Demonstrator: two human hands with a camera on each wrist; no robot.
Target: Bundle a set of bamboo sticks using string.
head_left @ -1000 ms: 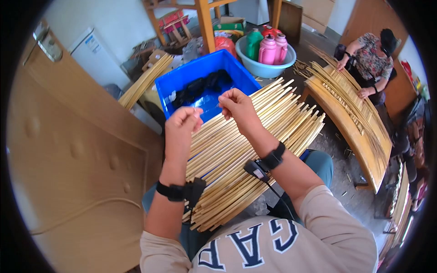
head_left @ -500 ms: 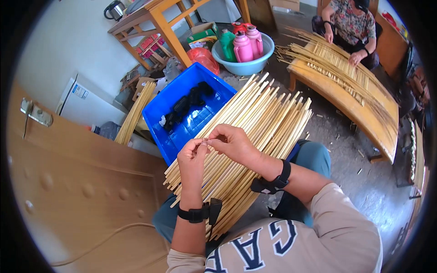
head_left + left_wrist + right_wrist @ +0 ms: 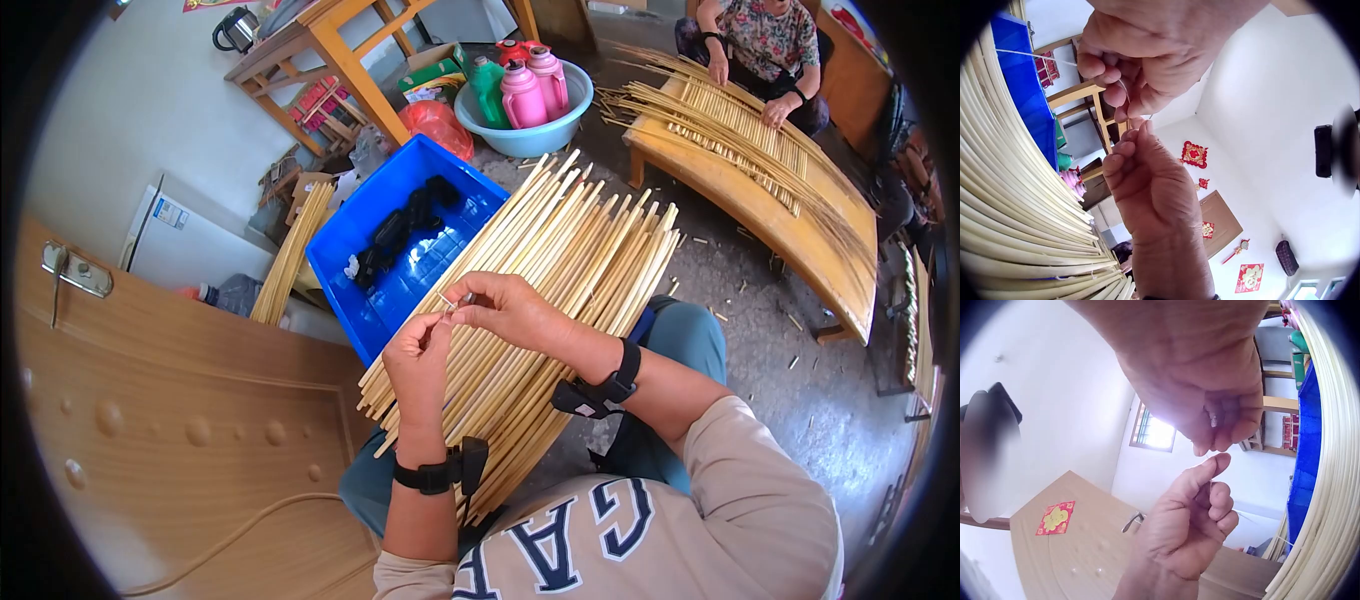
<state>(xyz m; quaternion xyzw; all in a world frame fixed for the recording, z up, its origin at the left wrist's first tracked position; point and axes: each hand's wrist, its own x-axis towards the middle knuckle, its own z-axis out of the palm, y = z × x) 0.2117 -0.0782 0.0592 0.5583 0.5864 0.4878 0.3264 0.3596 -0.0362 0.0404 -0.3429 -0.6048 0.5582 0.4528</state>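
My left hand (image 3: 417,372) and right hand (image 3: 515,314) meet fingertip to fingertip above a layer of long pale sticks (image 3: 540,350) across my lap. A thin white string (image 3: 1035,56) runs from the sticks' side into the curled fingers of my left hand (image 3: 1154,53) in the left wrist view. Thumb and index finger of my right hand (image 3: 1160,194) pinch at the same spot. In the right wrist view, string passes between my left hand (image 3: 1179,528) and right hand (image 3: 1204,381); its exact end is hidden by the fingers.
A blue bin (image 3: 335,285) with black items stands beyond the sticks, near a basin (image 3: 540,140) of flasks. Another person (image 3: 775,45) works over sticks on a low wooden table (image 3: 740,190) at the right. A wooden door (image 3: 200,370) is close on the left.
My hands were raised and apart one second ago; they have come together, lower over the sticks. The head view has shifted, and the fingers have moved only slightly since half a second ago.
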